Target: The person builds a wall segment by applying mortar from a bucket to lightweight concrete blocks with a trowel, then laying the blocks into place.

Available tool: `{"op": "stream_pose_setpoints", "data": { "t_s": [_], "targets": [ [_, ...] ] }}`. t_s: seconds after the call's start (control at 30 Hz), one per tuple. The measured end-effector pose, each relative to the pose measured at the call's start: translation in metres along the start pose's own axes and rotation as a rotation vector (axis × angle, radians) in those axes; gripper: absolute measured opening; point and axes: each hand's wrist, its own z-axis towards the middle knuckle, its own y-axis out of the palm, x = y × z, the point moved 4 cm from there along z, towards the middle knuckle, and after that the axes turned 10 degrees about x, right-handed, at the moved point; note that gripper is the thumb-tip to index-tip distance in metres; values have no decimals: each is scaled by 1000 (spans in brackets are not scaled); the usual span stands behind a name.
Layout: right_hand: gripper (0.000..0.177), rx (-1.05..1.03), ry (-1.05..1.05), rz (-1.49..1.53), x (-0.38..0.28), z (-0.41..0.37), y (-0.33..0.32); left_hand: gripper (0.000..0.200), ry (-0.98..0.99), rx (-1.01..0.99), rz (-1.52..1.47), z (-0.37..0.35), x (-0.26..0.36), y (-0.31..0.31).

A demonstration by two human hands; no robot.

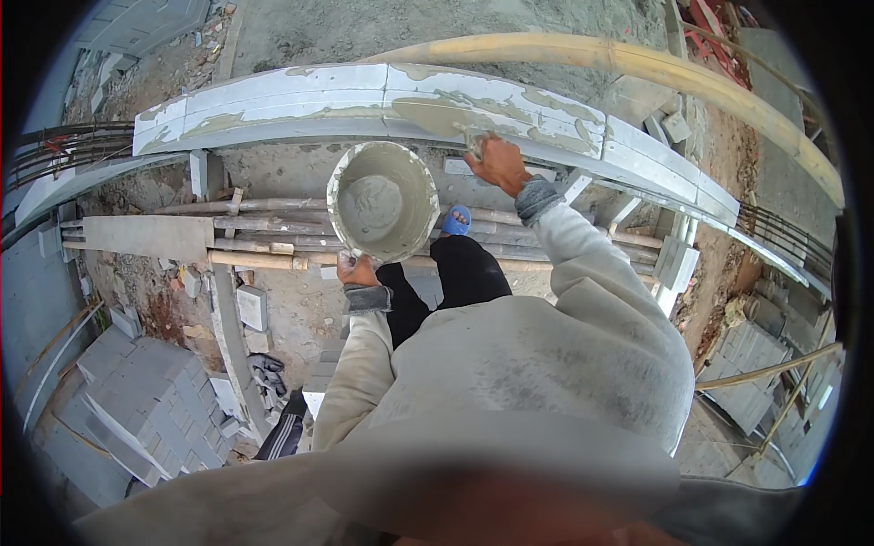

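My left hand [356, 269] is closed on the near rim of a mortar-smeared bucket [411, 187]. Grey wet mortar [371, 206] lies at the bottom of it. Farther out and to the right, my right hand [503, 166] grips the handle of a trowel [432, 118], whose blade looks coated in mortar. That blade is against the face of a row of white blocks [300, 91], where grey mortar is spread in uneven patches. The trowel's edges blend into the smear, so its outline is hard to make out.
Bamboo poles [264, 225] and a board [150, 238] run under the bucket, near my blue sandal [456, 219]. A thick bamboo pole [583, 50] arches beyond the blocks. Rebar [73, 146] sticks out at the left. Stacked blocks [150, 400] stand lower left.
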Motion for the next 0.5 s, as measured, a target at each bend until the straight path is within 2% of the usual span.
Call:
{"op": "stream_pose_setpoints", "data": {
  "t_s": [0.07, 0.13, 0.17, 0.27, 0.3, 0.4, 0.43, 0.5],
  "targets": [
    [34, -62, -158, 28, -35, -29, 16, 21, 28, -14, 33, 9, 14, 3],
    [35, -194, -210, -26, -78, -37, 26, 21, 87, -23, 96, 19, 28, 2],
    [35, -262, -239, -51, -101, -35, 35, 36, 75, -94, 230, 32, 17, -8],
    [31, -221, -262, -9, -147, -20, 100, 54, 291, -181, 237, 33, 49, -6],
    [33, -245, -273, 20, -163, -16, 104, 65, 230, -201, 211, 34, 58, -7],
    [31, -418, -126, 60, -185, -4, 81, 65, 206, -214, 125, 59, 80, -25],
    [34, -418, -133, 141, -180, -4, 92, 54, 191, -205, 188, 74, 77, -36],
    [39, -414, -150, 300, -164, 1, 118, 41, 144, -187, 126, 103, 74, -52]
  ]
}}
